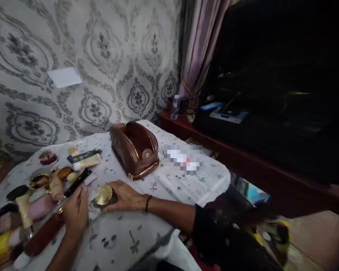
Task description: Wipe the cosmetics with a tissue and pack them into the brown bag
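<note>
I've got right hand (124, 196) curled on gold-topped container (104, 195), probably steadying it; left hand (75, 211) by black stick (79, 182), can't tell if pinching. Container's near bag (125, 152), unzipped maybe for easy reach.

Your right hand (125, 196) is curled in a grip, its arm (171, 212) stretched leftward from a dark sleeve (214, 233); nearby, your left hand (77, 212) has bent fingers.
</note>
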